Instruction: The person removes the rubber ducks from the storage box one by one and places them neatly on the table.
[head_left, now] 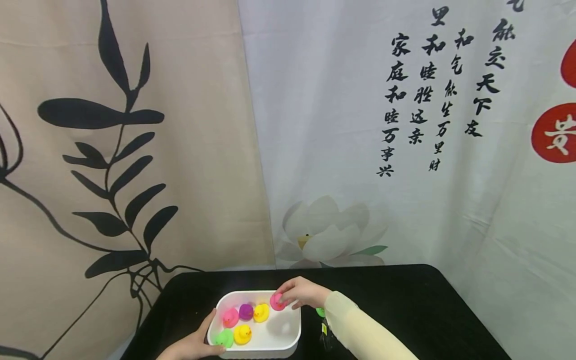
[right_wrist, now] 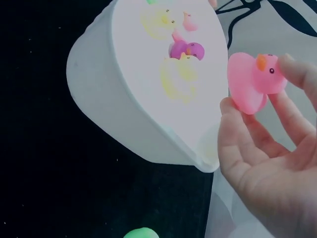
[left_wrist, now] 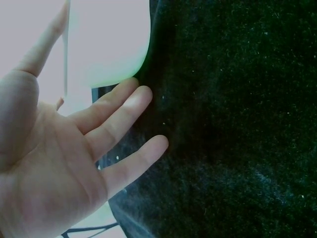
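Note:
A white plastic tub (head_left: 275, 334) holds several small rubber ducks: a pink one (head_left: 230, 317), a purple one (head_left: 246, 311), two yellow ones (head_left: 261, 313) and a green one (head_left: 224, 338). At its front left corner my left hand (head_left: 193, 342) rests against the tub, thumb by the front rim; the left wrist view shows the other fingers fairly straight. Over the back right corner, my right hand (head_left: 302, 292) pinches another pink rubber duck (right_wrist: 252, 79) between thumb and fingers. Part of a green object (right_wrist: 141, 233) shows beside the tub, mostly hidden by the right forearm in the head view.
The tub stands on a black cloth-covered table (head_left: 405, 305). Close to the right sleeve lies a dark item with a yellow label (head_left: 324, 330). Behind the table hangs a printed curtain (head_left: 315, 150) with leaves, a lotus and writing.

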`<state>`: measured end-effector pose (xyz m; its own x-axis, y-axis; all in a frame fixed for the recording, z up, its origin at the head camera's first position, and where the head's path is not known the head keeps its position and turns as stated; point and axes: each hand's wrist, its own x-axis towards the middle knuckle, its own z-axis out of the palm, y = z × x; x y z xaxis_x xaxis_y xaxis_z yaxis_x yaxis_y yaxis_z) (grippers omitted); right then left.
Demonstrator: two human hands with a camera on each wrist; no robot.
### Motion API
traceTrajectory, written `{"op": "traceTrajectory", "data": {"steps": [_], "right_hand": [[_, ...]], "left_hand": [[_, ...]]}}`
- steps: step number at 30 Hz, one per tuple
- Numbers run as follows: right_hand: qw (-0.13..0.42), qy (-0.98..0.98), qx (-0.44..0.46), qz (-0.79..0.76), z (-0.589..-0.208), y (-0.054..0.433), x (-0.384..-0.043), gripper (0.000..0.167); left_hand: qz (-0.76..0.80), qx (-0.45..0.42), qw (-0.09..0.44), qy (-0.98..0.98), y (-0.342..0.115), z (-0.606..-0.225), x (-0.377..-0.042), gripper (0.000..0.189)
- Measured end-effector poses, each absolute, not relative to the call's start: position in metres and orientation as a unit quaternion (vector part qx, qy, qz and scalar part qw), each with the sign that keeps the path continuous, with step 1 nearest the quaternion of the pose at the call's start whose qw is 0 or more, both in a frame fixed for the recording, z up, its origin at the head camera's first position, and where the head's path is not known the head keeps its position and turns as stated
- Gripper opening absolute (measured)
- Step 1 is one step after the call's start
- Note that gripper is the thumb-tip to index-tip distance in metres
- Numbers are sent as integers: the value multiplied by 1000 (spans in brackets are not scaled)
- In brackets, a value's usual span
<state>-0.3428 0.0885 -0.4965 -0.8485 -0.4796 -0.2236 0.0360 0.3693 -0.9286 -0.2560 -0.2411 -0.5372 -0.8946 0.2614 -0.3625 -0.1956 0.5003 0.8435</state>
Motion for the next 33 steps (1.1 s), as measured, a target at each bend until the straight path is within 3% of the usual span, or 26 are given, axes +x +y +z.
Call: {"op": "traceTrajectory", "data": {"steps": [20, 33], "right_hand": [[241, 795, -161, -533, -485, 117, -350, 19], [235, 799, -163, -529, -474, 140, -351, 22]], "left_hand": [[495, -14, 235, 836, -240, -537, -254, 109], [515, 9, 237, 823, -243, -542, -257, 107]]}}
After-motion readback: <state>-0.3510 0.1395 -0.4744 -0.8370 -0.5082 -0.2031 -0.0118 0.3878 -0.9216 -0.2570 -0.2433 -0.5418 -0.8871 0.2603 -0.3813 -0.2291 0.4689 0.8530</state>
